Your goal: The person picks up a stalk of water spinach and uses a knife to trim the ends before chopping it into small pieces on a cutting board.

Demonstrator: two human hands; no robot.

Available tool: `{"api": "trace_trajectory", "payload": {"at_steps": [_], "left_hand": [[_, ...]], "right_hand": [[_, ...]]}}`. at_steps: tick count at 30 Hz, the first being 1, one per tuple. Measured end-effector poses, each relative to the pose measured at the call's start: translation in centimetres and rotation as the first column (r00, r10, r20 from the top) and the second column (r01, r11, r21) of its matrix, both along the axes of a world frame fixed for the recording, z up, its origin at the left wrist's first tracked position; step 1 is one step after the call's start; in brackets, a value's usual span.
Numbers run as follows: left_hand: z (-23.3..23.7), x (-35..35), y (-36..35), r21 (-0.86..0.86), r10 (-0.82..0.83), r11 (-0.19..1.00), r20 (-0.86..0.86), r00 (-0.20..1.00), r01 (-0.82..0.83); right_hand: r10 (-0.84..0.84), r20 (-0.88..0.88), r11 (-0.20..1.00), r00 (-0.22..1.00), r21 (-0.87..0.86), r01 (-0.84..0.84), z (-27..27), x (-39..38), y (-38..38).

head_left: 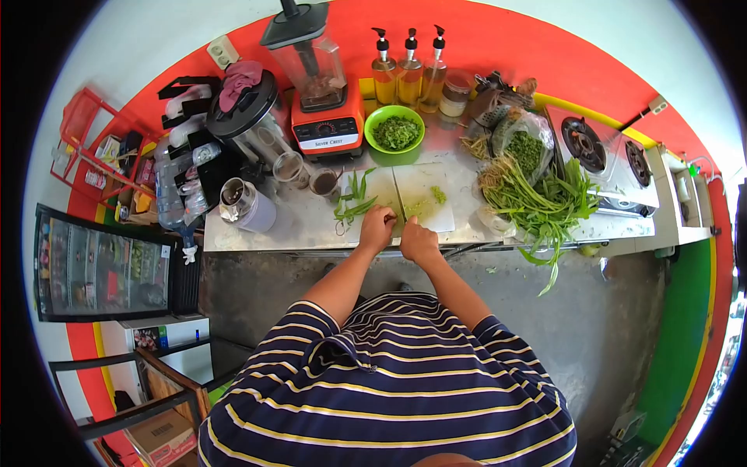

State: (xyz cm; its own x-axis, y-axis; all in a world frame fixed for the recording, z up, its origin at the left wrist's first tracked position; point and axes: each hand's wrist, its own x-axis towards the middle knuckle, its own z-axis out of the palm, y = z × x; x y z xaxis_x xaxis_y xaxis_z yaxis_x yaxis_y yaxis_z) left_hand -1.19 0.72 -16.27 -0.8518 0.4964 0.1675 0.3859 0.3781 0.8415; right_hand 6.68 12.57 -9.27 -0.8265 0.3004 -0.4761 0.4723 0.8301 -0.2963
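A white cutting board lies near the front edge of the metal table. On its left side my left hand is closed on leafy green stems, whose long narrow leaves spread past the board's edge. My right hand grips a knife; its blade points away from me across the board, close beside my left fingers. The stem ends under my left fingers are hidden. Small chopped green pieces lie on the board right of the blade. Behind the board, a green bowl holds chopped greens.
A big bunch of leafy greens hangs over the table's front edge at right, near a gas stove. A red blender, pump bottles and a jar stand behind. Left are cups and a steel container.
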Motion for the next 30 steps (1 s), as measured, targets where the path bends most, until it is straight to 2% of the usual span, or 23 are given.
{"api": "trace_trajectory", "payload": {"at_steps": [3, 9, 12, 14, 17, 24, 26, 30], "left_hand": [[0.6, 0.1, -0.1, -0.032, -0.05, 0.998, -0.009, 0.999, 0.05], [-0.8, -0.3, 0.0, -0.006, -0.007, 1.0, -0.169, 0.986, 0.006], [-0.6, 0.1, -0.1, -0.032, -0.007, 0.999, -0.126, 0.992, 0.003], [0.2, -0.2, -0.1, -0.035, -0.023, 0.999, 0.013, 1.0, 0.023], [0.3, -0.4, -0.1, -0.057, -0.035, 0.998, -0.04, 0.999, 0.033], [0.7, -0.2, -0.2, -0.041, -0.027, 0.999, -0.005, 1.0, 0.026], [0.5, -0.5, -0.2, -0.036, -0.049, 0.998, -0.053, 0.997, 0.047], [0.6, -0.5, 0.0, 0.002, -0.016, 1.0, -0.008, 1.0, 0.016]], "right_hand": [[0.051, 0.015, 0.999, 0.999, 0.007, -0.051, 0.4, -0.4, 1.0], [0.03, 0.038, 0.998, 0.999, 0.059, -0.032, -0.4, 0.1, -0.5], [0.057, 0.034, 0.996, 0.998, 0.063, -0.06, 0.0, -0.5, 0.2], [0.052, 0.032, 0.997, 0.998, 0.064, -0.053, 0.5, -0.1, -0.1], [0.037, 0.023, 0.997, 0.999, 0.064, -0.039, -0.2, 0.3, -0.7], [0.057, 0.041, 0.997, 0.998, 0.05, -0.059, 0.7, -0.3, 0.0], [0.05, 0.049, 0.998, 0.998, 0.039, -0.052, -0.4, 0.0, -0.3], [0.024, 0.025, 1.0, 0.999, -0.012, -0.024, 0.1, -0.3, 0.2]]}}
